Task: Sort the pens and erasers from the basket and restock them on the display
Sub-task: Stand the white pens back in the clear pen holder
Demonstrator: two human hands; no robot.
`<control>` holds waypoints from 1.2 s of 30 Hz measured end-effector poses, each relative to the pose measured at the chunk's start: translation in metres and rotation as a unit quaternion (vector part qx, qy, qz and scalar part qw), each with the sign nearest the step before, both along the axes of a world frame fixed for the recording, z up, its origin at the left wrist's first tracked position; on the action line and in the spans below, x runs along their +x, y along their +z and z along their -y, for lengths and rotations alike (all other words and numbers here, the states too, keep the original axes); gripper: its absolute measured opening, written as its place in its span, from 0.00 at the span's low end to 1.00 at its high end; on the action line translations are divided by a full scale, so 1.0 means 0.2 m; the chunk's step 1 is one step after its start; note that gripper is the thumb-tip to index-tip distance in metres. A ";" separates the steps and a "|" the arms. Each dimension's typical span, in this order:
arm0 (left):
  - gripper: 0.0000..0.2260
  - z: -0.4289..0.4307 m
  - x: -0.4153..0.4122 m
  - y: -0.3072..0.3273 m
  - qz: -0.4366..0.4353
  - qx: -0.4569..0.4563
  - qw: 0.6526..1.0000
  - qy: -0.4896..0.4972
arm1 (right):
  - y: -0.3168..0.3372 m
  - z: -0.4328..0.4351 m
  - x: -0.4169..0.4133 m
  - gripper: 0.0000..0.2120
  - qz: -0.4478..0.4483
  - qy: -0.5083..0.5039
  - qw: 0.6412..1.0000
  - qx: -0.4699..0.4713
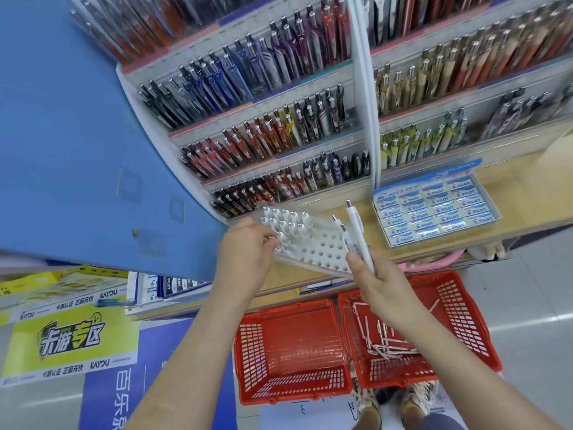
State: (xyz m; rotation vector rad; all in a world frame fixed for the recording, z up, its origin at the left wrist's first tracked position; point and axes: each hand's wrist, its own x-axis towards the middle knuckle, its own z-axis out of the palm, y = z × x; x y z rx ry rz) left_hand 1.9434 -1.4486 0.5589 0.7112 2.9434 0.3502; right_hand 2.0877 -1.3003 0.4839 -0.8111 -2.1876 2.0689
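A white pen tray (313, 246) with round holes lies on the wooden counter, with several white pens (283, 223) standing in its far left rows. My left hand (245, 249) pinches a white pen at the tray's left side. My right hand (372, 274) grips a few white pens (356, 231) upright over the tray's right end. Below, the right red basket (459, 305) holds several loose white pens (384, 339). The left red basket (291, 349) shows nothing inside. A box of Pilot erasers (434, 209) sits on the counter to the right.
Tiered display racks (263, 119) of coloured pens rise behind the counter. A blue panel (77, 135) stands at the left. Yellow and blue signs (71, 339) hang on the counter front. My shoes (415, 401) are on the floor by the baskets.
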 end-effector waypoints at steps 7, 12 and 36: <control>0.08 -0.01 0.03 -0.01 0.026 -0.007 0.999 0.028 | 0.13 0.01 -0.02 0.15 0.012 -0.029 0.983 -0.181; 0.08 -0.04 0.07 0.07 0.025 0.023 0.998 0.057 | 0.20 -0.02 0.01 0.15 0.010 0.007 0.974 -0.226; 0.05 0.00 0.16 0.33 0.303 0.330 0.891 0.074 | 0.34 -0.05 0.05 0.19 0.013 0.010 0.984 -0.179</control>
